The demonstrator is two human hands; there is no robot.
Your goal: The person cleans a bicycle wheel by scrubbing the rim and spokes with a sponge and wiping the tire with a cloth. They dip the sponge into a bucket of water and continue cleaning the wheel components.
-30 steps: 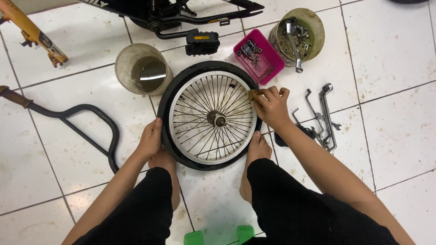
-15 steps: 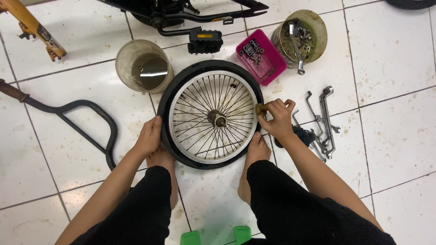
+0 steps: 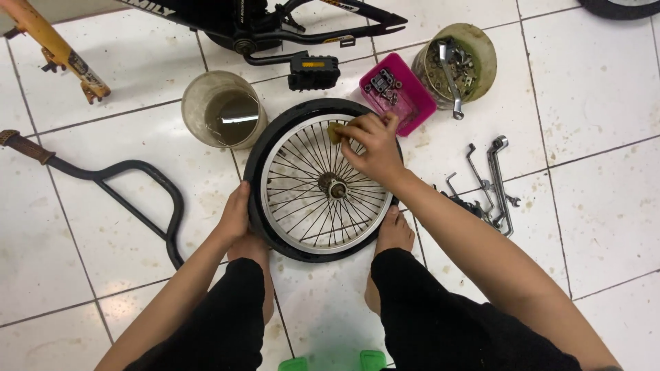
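A small bicycle wheel (image 3: 302, 227) with a black tyre, silver rim and spokes lies flat on the tiled floor between my bare feet. My left hand (image 3: 236, 214) grips the tyre at its left edge. My right hand (image 3: 370, 141) is over the far side of the rim, fingers closed on a small yellowish sponge (image 3: 335, 132) pressed against the rim.
A clear tub of murky water (image 3: 225, 113) stands left of the wheel. A pink tray of small parts (image 3: 399, 89) and a round bowl of hardware (image 3: 457, 62) sit behind. Wrenches (image 3: 491, 182) lie right, a black handlebar (image 3: 117, 180) left, a bike frame (image 3: 275, 20) and pedal (image 3: 313, 72) behind.
My right hand slid with the sponge from the wheel's right side around to its far edge. The left hand kept its hold on the tyre.
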